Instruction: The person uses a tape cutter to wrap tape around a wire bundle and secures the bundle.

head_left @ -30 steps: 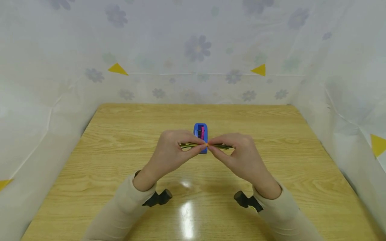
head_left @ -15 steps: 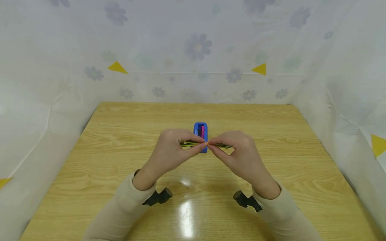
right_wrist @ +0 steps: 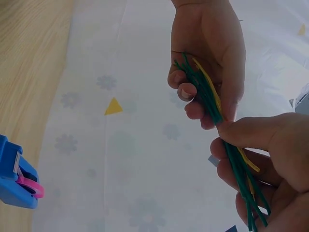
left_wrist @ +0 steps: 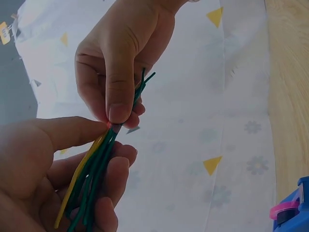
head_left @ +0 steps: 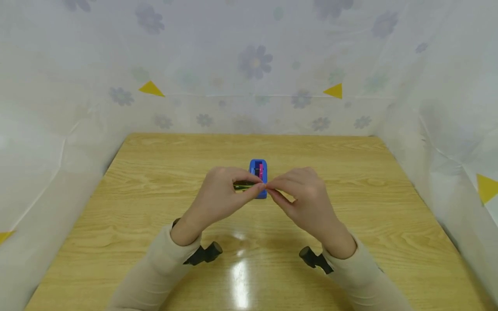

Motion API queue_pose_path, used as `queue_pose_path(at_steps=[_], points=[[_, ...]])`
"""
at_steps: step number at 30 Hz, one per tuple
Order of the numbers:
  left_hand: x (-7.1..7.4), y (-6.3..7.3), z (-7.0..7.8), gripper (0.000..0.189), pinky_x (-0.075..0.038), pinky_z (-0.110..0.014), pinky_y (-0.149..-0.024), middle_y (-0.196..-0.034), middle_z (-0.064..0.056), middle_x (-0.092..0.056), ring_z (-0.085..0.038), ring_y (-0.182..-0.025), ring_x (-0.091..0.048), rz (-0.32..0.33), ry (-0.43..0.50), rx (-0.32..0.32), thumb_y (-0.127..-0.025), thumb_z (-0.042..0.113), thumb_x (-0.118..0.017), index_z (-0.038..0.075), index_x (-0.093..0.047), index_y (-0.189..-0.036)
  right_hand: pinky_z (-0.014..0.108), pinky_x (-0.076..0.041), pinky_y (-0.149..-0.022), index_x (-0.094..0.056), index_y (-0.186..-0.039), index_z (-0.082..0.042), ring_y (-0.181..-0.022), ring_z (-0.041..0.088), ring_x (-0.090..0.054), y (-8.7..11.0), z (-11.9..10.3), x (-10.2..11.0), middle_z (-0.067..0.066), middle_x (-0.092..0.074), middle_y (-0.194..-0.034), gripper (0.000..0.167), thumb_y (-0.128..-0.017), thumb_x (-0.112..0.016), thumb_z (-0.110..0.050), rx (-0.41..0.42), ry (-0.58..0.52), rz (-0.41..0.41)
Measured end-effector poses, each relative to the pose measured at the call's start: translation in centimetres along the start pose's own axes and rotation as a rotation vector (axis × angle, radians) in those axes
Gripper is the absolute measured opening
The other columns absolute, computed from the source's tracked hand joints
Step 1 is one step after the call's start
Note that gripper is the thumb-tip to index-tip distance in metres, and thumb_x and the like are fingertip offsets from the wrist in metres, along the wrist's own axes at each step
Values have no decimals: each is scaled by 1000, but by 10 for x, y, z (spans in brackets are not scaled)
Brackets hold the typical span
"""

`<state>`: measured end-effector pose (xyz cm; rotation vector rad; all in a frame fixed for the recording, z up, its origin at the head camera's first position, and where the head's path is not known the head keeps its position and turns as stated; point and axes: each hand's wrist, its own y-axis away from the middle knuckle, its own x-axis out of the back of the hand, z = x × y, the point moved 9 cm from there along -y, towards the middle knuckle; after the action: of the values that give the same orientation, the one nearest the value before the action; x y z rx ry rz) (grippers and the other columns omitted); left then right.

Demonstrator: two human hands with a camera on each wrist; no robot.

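A slim bundle of thin green and yellow strands (right_wrist: 241, 174), possibly twist ties, spans both hands above the table. My left hand (head_left: 218, 194) pinches it at the middle, strands running back along the palm in the left wrist view. Fingertip to fingertip with it, my right hand (head_left: 305, 198) pinches the bundle at the same spot between thumb and fingers. In the left wrist view a small reddish bit (left_wrist: 110, 125) shows on the bundle between the fingertips; what it is, I cannot tell. The right-hand end of the bundle is hidden by the right hand in the head view.
A blue tape dispenser (right_wrist: 17, 176) with a pink roll (right_wrist: 30, 186) stands on the wooden table (head_left: 175, 160), just beyond the hands. White flowered sheets (head_left: 218, 56) with yellow triangles (head_left: 151, 89) enclose the table at the back and sides.
My right hand has turned slightly and its fingers have closed in, so the strands that stuck out behind its fingertips no longer show. My left hand keeps its place.
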<state>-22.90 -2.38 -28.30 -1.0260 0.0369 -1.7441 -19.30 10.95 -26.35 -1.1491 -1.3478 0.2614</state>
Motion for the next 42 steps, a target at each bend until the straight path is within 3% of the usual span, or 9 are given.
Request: queue_pose_path(at_steps=[6, 18, 25, 30, 33, 42], points=[[-1, -1, -4, 18, -41, -25, -46, -89, 6, -74, -1, -46, -46, -23, -20, 51, -94, 28, -70, 14, -80, -97, 43, -45, -74, -78, -88, -7, -78, 22, -66, 0, -1, 0, 4, -73, -83, 34, -99, -61, -33, 20, 21, 49], [0, -1, -3, 15, -47, -25, -53, -89, 6, -74, 0, -60, -57, 23, -4, 44, -93, 24, -72, 12, -80, -96, 42, -46, -72, -78, -91, -8, -79, 20, -67, 0, 5, -2, 2, -74, -86, 33, -98, -61, -35, -28, -53, 51], [1, -1, 1, 13, -42, -24, -47, -87, 7, -74, 1, -52, -49, 52, -35, -13, -92, 23, -73, 13, -80, -94, 40, -45, -73, -78, -94, -8, -82, 17, -67, 0, 10, -2, 0, -74, -89, 29, -97, -64, -33, -94, -92, 17], [3, 0, 6, 11, -42, -22, -48, -85, 5, -73, 2, -58, -54, 88, -56, -82, -89, 21, -76, 11, -80, -92, 42, -46, -72, -78, -93, -10, -80, 17, -67, 0, 10, -2, 0, -74, -88, 8, -87, -78, -15, -109, -81, 3], [3, 1, 8, 9, -42, -22, -49, -84, 4, -73, 1, -60, -57, 107, -57, -114, -88, 19, -78, 11, -80, -91, 42, -47, -72, -78, -92, -10, -80, 17, -68, -1, 11, -1, 0, -74, -88, 11, -82, -80, -8, -121, -72, -9], [2, 2, 14, 11, -44, -19, -52, -84, 3, -73, -4, -68, -64, 143, -71, -178, -87, 21, -78, 11, -81, -90, 29, -52, -63, -78, -93, -10, -75, 7, -66, 1, 19, -5, -3, -74, -89, 7, -87, -77, -12, -211, -83, -92]])
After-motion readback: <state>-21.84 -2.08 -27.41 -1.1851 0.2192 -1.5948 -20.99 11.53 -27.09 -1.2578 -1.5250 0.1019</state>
